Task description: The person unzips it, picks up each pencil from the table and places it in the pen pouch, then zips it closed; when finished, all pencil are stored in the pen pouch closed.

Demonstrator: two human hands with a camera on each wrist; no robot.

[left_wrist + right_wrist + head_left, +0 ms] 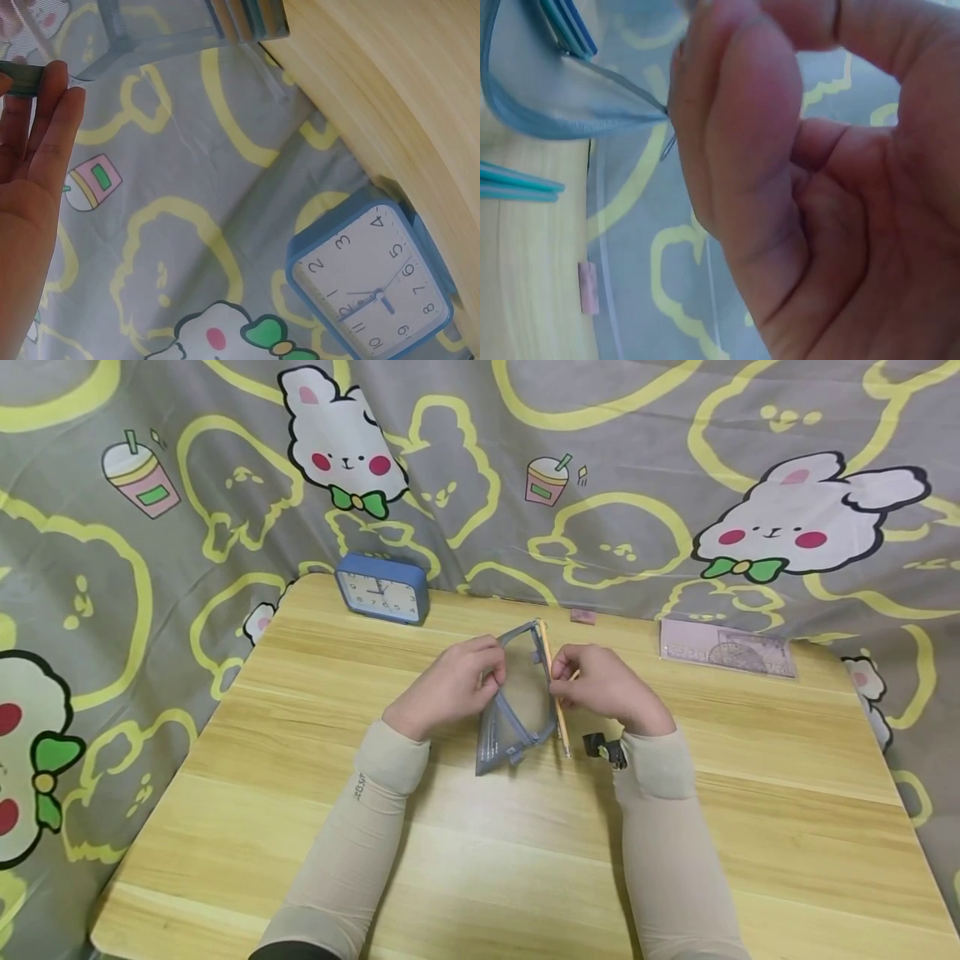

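A grey-blue mesh zip pouch (pixel 517 727) stands with its mouth spread wide between both hands. On its left rim, my left hand (pixel 457 681) pinches the edge between thumb and fingers; the left wrist view shows the fingertips on a dark green strip (pixel 22 79). My right hand (pixel 600 681) has curled fingers pinching at the opposite rim. Slim orange-yellow pencils (pixel 562 722) run along the pouch's right side, partly hidden by the right fingers. In the right wrist view, teal sticks (pixel 521 182) appear beside the pouch (pixel 570 124), and the bent fingers (pixel 750 112) hide their own contact.
A blue alarm clock (pixel 382 589) stands at the table's back left. Toward the back right lie a pink banknote-like sheet (pixel 720 647) and a small pink piece (pixel 583 617). A patterned curtain (pixel 480 468) hangs right behind the wooden table (pixel 480 877).
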